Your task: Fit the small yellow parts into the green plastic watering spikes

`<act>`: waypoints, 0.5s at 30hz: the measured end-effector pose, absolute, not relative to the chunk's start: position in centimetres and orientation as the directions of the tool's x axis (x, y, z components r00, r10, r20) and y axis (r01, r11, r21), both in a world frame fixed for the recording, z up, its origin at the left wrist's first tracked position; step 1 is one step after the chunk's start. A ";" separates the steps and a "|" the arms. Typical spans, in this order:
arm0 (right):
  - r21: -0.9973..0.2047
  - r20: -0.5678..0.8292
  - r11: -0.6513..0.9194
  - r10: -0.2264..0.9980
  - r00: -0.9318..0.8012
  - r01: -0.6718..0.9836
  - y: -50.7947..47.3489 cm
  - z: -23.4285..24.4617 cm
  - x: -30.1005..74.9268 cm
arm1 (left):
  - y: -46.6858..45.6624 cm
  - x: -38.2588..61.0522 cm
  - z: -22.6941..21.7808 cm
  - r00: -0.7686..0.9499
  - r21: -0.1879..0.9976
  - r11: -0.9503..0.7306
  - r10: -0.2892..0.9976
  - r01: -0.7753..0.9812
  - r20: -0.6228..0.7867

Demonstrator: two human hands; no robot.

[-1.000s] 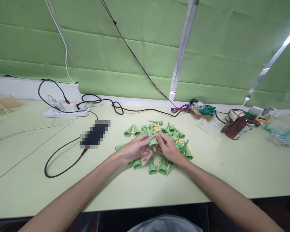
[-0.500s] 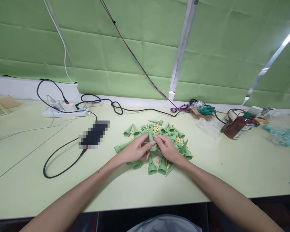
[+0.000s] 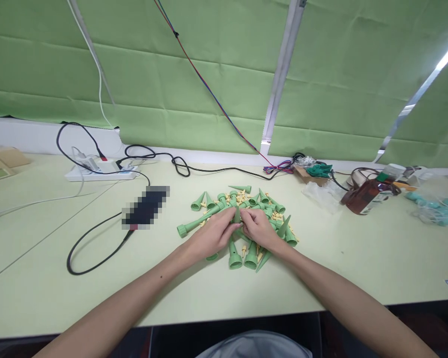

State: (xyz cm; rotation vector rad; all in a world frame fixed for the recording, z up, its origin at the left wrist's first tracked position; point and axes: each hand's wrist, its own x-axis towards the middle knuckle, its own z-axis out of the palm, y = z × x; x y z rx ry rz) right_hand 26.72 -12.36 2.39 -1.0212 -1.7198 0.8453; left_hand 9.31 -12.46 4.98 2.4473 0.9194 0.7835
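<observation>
A heap of green plastic cones [image 3: 246,204] mixed with small yellow pegs [image 3: 241,198] lies on the pale table [image 3: 321,258]. My left hand [image 3: 212,235] and my right hand [image 3: 259,229] meet over the near side of the heap. Both pinch one green cone [image 3: 237,216] between their fingertips, its tip pointing up. My left palm hides the cone's wide end. More cones [image 3: 251,258] lie just below my hands, wide ends toward me.
A black adapter [image 3: 145,206] with a looping black cable [image 3: 93,248] lies left of the heap. A white power strip [image 3: 100,171] sits at the back left. A brown bottle [image 3: 366,195], plastic bags and teal parts [image 3: 438,211] crowd the right.
The cone in my fingers has turned from lying with its wide end toward me to standing tip-up. My left hand slid down and right over its base. My right hand barely moved.
</observation>
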 end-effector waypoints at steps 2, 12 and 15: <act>-0.861 0.384 0.430 0.900 -0.206 0.271 -12.4 2.5 26.7 | -12.4 9.3 4.9 0.627 0.526 -0.709 0.688 0.470 0.366; -0.806 0.485 0.495 0.866 -0.118 0.323 -12.6 3.0 26.9 | -12.7 9.9 5.5 0.435 0.825 -0.454 0.852 0.335 0.292; -0.808 0.503 0.497 0.862 -0.069 0.318 -12.5 3.0 27.1 | -12.4 9.9 5.4 0.419 0.935 -0.295 0.887 0.197 0.191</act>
